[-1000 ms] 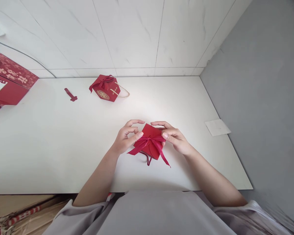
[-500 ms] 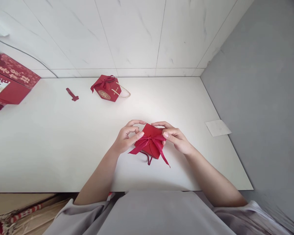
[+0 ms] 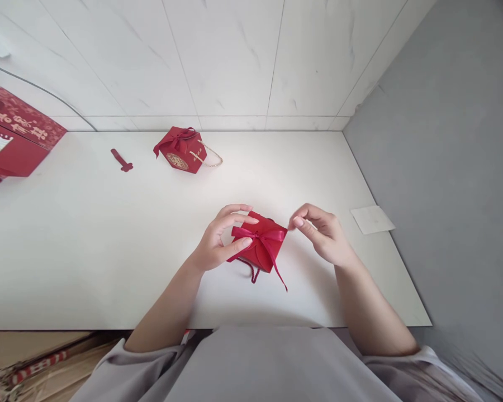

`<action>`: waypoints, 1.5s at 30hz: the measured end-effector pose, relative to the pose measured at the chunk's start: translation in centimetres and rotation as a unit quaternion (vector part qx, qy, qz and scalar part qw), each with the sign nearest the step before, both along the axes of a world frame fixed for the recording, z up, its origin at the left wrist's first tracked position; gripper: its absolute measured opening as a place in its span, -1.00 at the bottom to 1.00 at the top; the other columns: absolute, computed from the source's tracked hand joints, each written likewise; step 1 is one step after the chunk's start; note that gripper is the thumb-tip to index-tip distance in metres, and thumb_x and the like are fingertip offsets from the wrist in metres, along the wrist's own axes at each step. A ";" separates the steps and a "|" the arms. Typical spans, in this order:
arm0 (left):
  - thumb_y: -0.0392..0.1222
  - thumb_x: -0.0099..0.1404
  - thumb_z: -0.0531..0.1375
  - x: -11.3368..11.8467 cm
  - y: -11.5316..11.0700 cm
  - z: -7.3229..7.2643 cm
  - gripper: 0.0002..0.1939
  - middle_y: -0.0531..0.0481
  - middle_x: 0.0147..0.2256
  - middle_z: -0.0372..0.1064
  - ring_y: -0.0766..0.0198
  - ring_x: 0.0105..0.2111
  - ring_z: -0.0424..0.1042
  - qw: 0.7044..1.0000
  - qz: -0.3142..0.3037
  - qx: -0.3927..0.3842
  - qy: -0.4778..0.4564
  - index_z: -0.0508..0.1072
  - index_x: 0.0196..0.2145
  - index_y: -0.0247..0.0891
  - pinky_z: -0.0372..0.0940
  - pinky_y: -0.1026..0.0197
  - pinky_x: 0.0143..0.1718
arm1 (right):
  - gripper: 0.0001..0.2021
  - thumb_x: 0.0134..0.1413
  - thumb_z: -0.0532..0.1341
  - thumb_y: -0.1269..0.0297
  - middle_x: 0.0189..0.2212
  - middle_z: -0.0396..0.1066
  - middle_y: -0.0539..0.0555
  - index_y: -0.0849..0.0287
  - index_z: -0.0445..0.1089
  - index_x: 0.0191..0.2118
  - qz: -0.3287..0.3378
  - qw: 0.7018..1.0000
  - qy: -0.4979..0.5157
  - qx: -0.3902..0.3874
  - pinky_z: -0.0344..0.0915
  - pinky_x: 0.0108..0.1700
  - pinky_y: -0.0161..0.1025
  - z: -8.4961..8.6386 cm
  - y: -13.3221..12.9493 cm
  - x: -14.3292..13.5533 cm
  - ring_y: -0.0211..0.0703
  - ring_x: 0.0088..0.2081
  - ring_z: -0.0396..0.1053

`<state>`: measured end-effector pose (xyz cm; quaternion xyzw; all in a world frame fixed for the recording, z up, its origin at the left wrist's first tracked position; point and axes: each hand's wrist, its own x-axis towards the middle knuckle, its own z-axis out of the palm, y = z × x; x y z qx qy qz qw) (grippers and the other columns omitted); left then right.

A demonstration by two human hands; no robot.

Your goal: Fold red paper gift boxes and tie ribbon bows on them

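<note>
A small red gift box (image 3: 262, 258) lies on the table in front of me, with a dark pink ribbon bow (image 3: 270, 237) tied across its top. One ribbon tail trails down to the right, and a dark red cord handle (image 3: 255, 274) sticks out on the near side. Resting over the box's left part, my left hand (image 3: 223, 237) is open, its fingers stretched across the top and its thumb on the bow. My right hand (image 3: 321, 231) is closed in a pinch at the box's right corner, at the end of the bow's right loop.
On the white table (image 3: 88, 240), a second red gift box (image 3: 182, 151) with a gold cord stands farther back. Left of it lies a dark red strip (image 3: 121, 160). A larger red box (image 3: 29, 134) sits far left, a white paper (image 3: 372, 219) at the right edge.
My right hand has moved right, from the box's side to the end of the bow's loop, which now looks stretched outward. My left fingers have shifted farther over the box top.
</note>
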<state>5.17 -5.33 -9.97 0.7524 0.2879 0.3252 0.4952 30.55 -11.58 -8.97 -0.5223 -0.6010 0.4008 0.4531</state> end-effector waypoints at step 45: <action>-0.34 0.11 0.23 0.1 -0.1 -0.4 -0.88 -0.04 0.12 0.31 0.01 0.14 0.32 0.980 0.122 0.081 0.135 0.49 -0.37 -0.18 0.28 -0.05 0.16 | -0.71 0.19 0.26 0.08 -0.28 0.53 0.12 0.23 0.48 -0.36 0.327 0.902 0.161 -0.233 0.35 -0.04 -0.15 -2.2 0.0 -3.3 -0.09 -0.13 0.48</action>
